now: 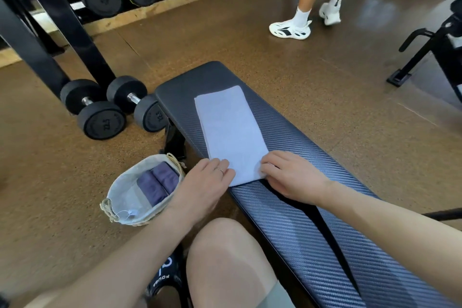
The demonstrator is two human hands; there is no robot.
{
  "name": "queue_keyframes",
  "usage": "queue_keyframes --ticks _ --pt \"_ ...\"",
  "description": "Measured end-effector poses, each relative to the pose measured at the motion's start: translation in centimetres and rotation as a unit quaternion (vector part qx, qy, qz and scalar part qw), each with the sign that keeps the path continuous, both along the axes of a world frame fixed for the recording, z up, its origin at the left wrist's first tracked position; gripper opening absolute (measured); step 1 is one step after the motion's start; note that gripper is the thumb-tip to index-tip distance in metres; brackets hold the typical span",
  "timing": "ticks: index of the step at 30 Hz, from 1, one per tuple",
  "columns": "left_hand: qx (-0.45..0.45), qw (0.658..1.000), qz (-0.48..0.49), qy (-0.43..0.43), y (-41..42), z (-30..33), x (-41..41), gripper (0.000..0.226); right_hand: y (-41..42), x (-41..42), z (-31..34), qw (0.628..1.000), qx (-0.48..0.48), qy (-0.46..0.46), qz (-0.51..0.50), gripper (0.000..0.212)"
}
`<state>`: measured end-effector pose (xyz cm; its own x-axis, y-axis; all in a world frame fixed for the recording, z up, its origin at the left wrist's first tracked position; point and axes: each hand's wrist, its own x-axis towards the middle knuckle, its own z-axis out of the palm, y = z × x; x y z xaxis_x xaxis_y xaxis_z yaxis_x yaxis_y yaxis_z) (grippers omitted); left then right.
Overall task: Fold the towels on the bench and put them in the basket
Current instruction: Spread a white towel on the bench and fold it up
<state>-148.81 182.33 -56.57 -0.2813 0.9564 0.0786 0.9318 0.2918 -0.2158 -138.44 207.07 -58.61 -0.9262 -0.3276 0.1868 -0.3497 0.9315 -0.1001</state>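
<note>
— Hands first: where are they?

— Both sit at the near end of the white towel (231,132). The left hand (205,182) lies at the near left corner with fingers laid over the cloth, fairly straight, pressing rather than pinching as far as I can tell. The right hand (290,175) is at the near right corner with its fingers bent at the edge; whether they actually pinch the cloth or only rest on it is hidden.

— And the towel itself?

— Flat on the bench (312,207), already a long narrow strip running away from the person, so at least one fold looks done. It probably needs folding or rolling along its length.

— How much of the job is finished?

— Two dark rolled towels (160,182) already lie in the basket (117,197), which stands on the floor just left of the bench, beside the left forearm. I see no other towel on the bench, so this one seems to be the last.
</note>
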Motion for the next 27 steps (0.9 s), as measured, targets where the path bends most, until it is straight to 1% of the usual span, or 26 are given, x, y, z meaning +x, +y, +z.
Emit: queue_keyframes --ticks 3,5,8,10,13,16,18,19,21,22,23,24,25,27 --pt "0.008 1.000 -0.015 0.019 0.7 -0.7 0.4 0.025 0.1 -0.3 0.3 1.000 0.030 0.005 0.006 0.012" --pt "0.000 1.000 -0.005 0.016 1.0 -0.9 0.4 0.030 -0.1 -0.3 0.8 0.999 0.032 -0.014 0.004 0.016" --pt "-0.004 1.000 0.018 -0.008 1.1 -0.8 0.3 0.042 -0.1 -0.4 1.5 0.998 0.029 -0.055 -0.001 0.027" --pt "0.007 0.999 0.028 -0.030 1.1 -0.3 0.1 0.038 0.0 -0.5 1.8 0.998 0.015 -0.065 -0.008 0.038" --pt "0.050 0.991 0.061 -0.109 0.8 0.4 -0.5 0.032 -0.1 -0.5 2.1 0.998 -0.010 -0.061 -0.010 0.057" --pt "0.095 0.966 0.113 -0.214 0.4 1.1 -1.4 0.019 -0.2 -1.2 2.0 0.998 -0.035 -0.056 -0.024 0.067" --pt "0.101 0.948 0.132 -0.271 0.4 1.5 -2.1 0.011 -0.1 -1.9 1.5 0.993 -0.089 -0.061 -0.053 0.064" --pt "0.112 0.939 0.139 -0.295 0.4 1.6 -2.4 0.012 0.0 -2.2 1.4 0.985 -0.141 -0.067 -0.076 0.059" --pt "0.139 0.920 0.150 -0.333 0.5 2.0 -3.0 0.015 0.0 -2.7 1.7 0.948 -0.267 -0.091 -0.146 0.040" --pt "0.148 0.913 0.154 -0.347 0.5 2.2 -3.4 0.014 0.0 -3.0 1.9 0.925 -0.319 -0.105 -0.178 0.029" --pt "0.152 0.906 0.160 -0.361 0.5 2.2 -3.8 0.012 0.0 -3.3 2.1 0.908 -0.351 -0.112 -0.198 0.019" --pt "0.157 0.899 0.164 -0.374 0.4 2.2 -4.3 0.009 0.0 -3.7 2.3 0.902 -0.364 -0.110 -0.206 0.011" --pt "0.165 0.892 0.166 -0.386 0.3 2.1 -4.7 0.007 0.1 -4.0 2.5 0.899 -0.369 -0.111 -0.211 0.009" --pt "0.180 0.880 0.168 -0.406 0.2 1.7 -5.4 0.006 0.4 -4.7 2.7 0.888 -0.382 -0.128 -0.220 0.015"
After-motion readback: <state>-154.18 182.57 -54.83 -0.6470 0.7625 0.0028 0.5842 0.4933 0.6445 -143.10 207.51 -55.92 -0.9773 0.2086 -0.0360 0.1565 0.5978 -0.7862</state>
